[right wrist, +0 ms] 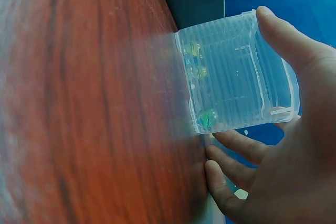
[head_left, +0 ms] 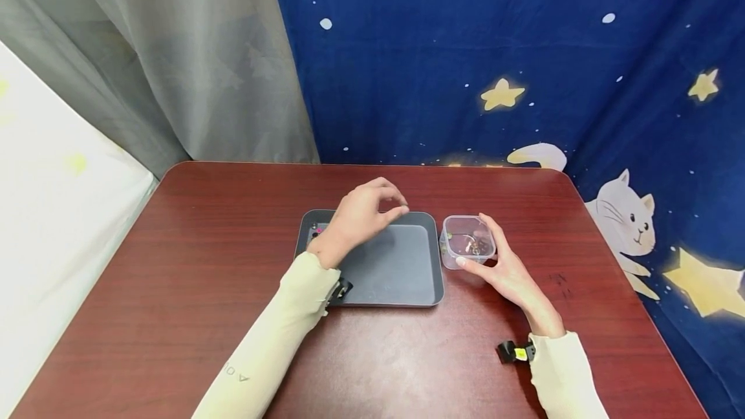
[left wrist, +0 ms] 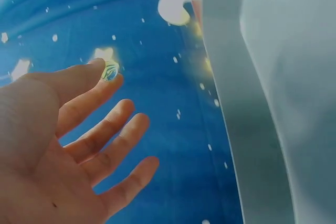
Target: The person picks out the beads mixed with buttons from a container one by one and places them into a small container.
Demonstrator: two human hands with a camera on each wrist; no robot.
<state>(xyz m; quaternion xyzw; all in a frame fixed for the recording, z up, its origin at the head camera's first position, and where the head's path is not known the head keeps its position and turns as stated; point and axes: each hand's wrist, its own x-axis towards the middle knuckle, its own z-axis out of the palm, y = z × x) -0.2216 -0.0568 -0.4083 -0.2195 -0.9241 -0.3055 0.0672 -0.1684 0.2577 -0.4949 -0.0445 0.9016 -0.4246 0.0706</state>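
Observation:
Between thumb and index fingertip, my left hand [head_left: 362,215] pinches a clear glass marble [left wrist: 110,70] with a yellow-green swirl, above the far part of a dark grey tray [head_left: 401,270]. The other left fingers are spread and loosely bent. My right hand [head_left: 512,277] grips a clear plastic box [head_left: 453,257] on the table, just right of the tray, thumb on the near side and fingers on the far side. Several glass marbles [right wrist: 208,118] lie at the bottom of the box. Small dark and pink pieces [head_left: 317,232] show at the tray's far left, partly behind the left wrist.
The reddish-brown wooden table [head_left: 204,244] carries the tray and the box. Behind it hang a grey curtain [head_left: 221,70] and a blue curtain [head_left: 407,70] with stars and a white cat. A white sheet [head_left: 52,212] borders the left side.

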